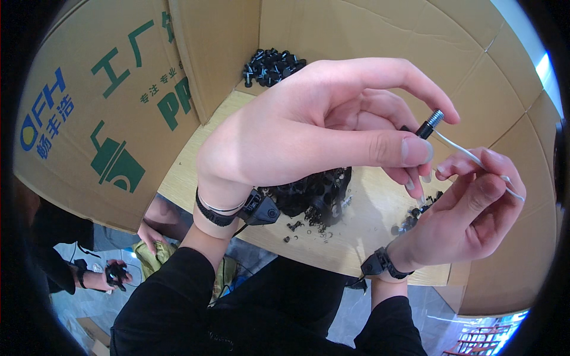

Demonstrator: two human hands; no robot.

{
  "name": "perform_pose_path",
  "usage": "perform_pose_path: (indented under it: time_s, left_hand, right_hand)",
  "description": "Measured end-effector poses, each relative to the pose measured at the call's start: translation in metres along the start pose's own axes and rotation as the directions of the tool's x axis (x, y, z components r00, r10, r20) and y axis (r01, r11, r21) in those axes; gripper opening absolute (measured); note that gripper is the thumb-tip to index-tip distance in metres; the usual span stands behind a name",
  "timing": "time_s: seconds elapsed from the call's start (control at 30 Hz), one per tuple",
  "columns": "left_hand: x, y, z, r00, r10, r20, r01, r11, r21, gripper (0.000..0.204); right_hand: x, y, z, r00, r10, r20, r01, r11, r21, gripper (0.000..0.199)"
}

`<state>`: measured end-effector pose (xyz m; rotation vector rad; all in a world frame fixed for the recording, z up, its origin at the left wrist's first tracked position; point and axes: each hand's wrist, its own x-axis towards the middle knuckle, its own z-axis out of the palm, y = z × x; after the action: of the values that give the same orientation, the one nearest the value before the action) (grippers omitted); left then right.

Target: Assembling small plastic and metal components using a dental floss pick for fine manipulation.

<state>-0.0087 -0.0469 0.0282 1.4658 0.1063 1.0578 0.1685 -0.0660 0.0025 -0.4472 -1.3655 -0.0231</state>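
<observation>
My left hand [332, 130] is raised over the table, closed in a pinch between thumb and fingers. It holds a small black cylindrical part with a silver threaded end [431, 122], tilted up to the right. Just to its right, my right hand [469, 213] is closed on a thin white cord [460, 147]. The cord runs from beside the threaded end into the right fingers, and its free end trails past them. Whether it is fastened to the part I cannot tell. Both wrists wear black straps with small devices.
A pile of black-headed screws [273, 67] lies at the table's back. A black heap [314, 193] with small rings sits mid-table, and more small parts [409, 221] near my right hand. Cardboard walls [380, 35] surround the table. At lower left, another person's hand [119, 274] holds something black.
</observation>
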Motion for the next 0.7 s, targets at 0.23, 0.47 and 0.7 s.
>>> perform_pose_path:
  time_s: [0.23, 0.47, 0.7]
  left_hand:
    - [0.002, -0.007, -0.005, 0.996, 0.089, -0.02, -0.087, 0.993, 0.081, 0.033]
    - [0.004, -0.012, -0.007, 0.985, 0.174, 0.005, -0.171, 0.962, 0.214, 0.034]
    - [-0.002, -0.008, -0.005, 0.986, 0.159, -0.04, -0.144, 0.958, 0.25, 0.034]
  right_hand:
    - [0.001, -0.004, 0.002, 0.986, 0.089, 0.139, -0.082, 0.995, -0.056, 0.02]
    - [0.001, 0.005, 0.0, 0.99, 0.069, 0.121, -0.077, 0.995, 0.063, 0.014]
    - [-0.003, 0.006, 0.003, 0.985, 0.066, 0.161, -0.086, 0.989, 0.121, 0.018]
